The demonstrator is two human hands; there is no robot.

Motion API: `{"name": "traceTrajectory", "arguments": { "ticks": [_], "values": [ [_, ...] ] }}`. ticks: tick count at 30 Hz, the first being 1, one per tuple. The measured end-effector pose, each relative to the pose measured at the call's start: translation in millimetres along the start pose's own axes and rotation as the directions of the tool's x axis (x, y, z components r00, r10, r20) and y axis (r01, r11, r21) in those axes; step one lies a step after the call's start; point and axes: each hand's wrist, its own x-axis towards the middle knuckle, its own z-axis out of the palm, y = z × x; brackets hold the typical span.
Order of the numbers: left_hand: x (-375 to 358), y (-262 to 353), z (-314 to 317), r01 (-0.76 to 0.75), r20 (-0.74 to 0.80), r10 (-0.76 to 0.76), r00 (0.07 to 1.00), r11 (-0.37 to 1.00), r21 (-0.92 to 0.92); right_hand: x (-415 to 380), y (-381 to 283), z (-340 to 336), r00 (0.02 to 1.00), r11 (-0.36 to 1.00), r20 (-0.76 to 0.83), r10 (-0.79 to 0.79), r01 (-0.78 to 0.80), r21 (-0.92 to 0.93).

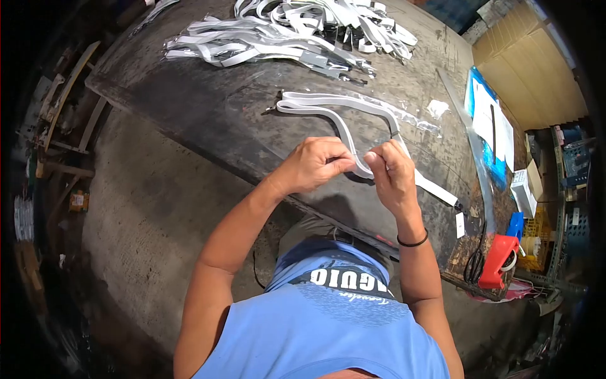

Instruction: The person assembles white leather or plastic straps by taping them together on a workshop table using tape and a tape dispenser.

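A looped white flat strap (372, 105) with dark end fittings lies across the dark tabletop in front of me. On its left edge, my left hand (314, 165) is closed in a pinch, thumb and fingertips touching the strap. Just across from it, my right hand (392, 177) is also pinched shut, covering part of the strap. Whatever is between the fingertips of either hand is too small to make out. A thin dark band circles the strap above my right hand. The strap's straight end runs to the lower right, finishing in a black tip (458, 206).
Several similar white straps, some in clear plastic, form a pile (252, 47) at the back of the table (145, 82). To the right are a red tape dispenser (499, 262), a small white box (524, 192), papers on blue plastic (492, 123) and a cardboard box (527, 63).
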Motion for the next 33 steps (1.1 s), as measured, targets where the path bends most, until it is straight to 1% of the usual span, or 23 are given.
{"name": "traceTrajectory", "arguments": {
  "ticks": [1,2,4,5,7,8,10,11,13,14,16,17,18,20,21,22,23,24,26,28,30,32,33],
  "values": [
    [0,0,-1,0.031,-0.016,-0.031,0.999,0.999,0.037,3,-3,0,1.000,0.998,-0.010,0.005,-0.005,0.058],
    [0,1,-3,0.027,-0.017,-0.026,1.000,0.999,0.036,2,-2,2,1.000,0.999,-0.011,0.003,-0.003,0.054],
    [-1,4,-5,0.074,-0.002,-0.075,0.997,0.987,0.142,0,1,6,0.996,0.986,0.005,0.093,-0.093,0.142],
    [-2,4,-6,0.072,-0.002,-0.073,0.997,0.987,0.143,0,0,7,0.996,0.986,0.003,0.092,-0.091,0.142],
    [-4,4,-6,0.065,-0.005,-0.065,0.998,0.987,0.148,1,-1,9,1.000,1.000,0.017,-0.010,0.010,-0.010],
    [-5,3,-5,0.064,-0.005,-0.064,0.998,0.987,0.150,2,-1,10,1.000,1.000,0.015,-0.012,0.012,-0.009],
    [-6,1,-4,0.085,-0.074,-0.080,0.994,0.994,0.071,4,0,12,0.997,0.998,0.056,-0.054,0.051,0.041],
    [-7,0,-5,0.083,-0.070,-0.078,0.995,0.994,0.073,6,0,14,0.997,0.998,0.051,-0.052,0.050,0.040],
    [-10,-2,-6,0.122,-0.073,-0.115,0.991,0.987,0.101,8,-1,21,0.999,0.992,0.003,-0.046,0.045,0.115],
    [-11,-2,-7,0.107,-0.048,-0.103,0.994,0.990,0.089,7,-1,23,0.999,0.995,-0.012,-0.030,0.031,0.094],
    [-12,-2,-10,0.118,-0.030,-0.115,0.993,0.984,0.133,6,2,27,0.997,0.997,-0.037,-0.068,0.068,0.019],
    [-11,-4,-9,0.102,-0.009,-0.102,0.995,0.987,0.123,5,2,28,0.998,0.998,-0.014,-0.056,0.056,-0.020],
    [-11,-9,-7,0.072,-0.027,-0.070,0.997,0.992,0.101,5,2,29,0.999,0.998,-0.026,-0.046,0.045,-0.038],
    [-10,-10,-9,0.034,-0.037,-0.031,0.999,0.997,0.074,7,2,29,0.995,0.993,-0.049,-0.090,0.094,0.074],
    [-10,-7,-12,0.074,-0.048,-0.069,0.996,0.991,0.108,8,2,29,0.995,0.994,-0.057,-0.085,0.089,0.064],
    [-10,-5,-12,0.115,-0.063,-0.107,0.992,0.983,0.141,8,3,28,0.999,0.993,-0.028,-0.037,0.040,0.113],
    [-8,-5,-9,0.080,-0.088,-0.067,0.994,0.986,0.148,8,4,27,1.000,0.987,0.003,0.011,-0.011,0.163],
    [-8,-4,-9,0.074,-0.080,-0.063,0.995,0.987,0.144,7,4,27,0.998,0.975,0.036,0.056,-0.062,0.211],
    [-9,-6,-10,0.042,-0.064,-0.030,0.997,0.982,0.182,7,2,27,0.996,0.978,0.035,0.088,-0.093,0.185],
    [-8,-12,-11,0.015,-0.049,-0.007,0.999,0.987,0.163,6,-1,27,1.000,0.999,-0.007,-0.012,0.012,0.035],
    [-7,-13,-11,-0.001,-0.040,0.007,0.999,0.989,0.151,7,2,28,1.000,1.000,0.002,-0.019,0.019,0.012],
    [-7,-9,-12,0.123,-0.055,-0.116,0.992,0.984,0.133,10,5,29,0.999,0.984,-0.035,-0.024,0.030,0.174],
    [-8,-8,-14,0.139,-0.071,-0.130,0.989,0.979,0.146,13,2,25,1.000,0.983,-0.006,-0.001,0.002,0.184]
  ]
}}
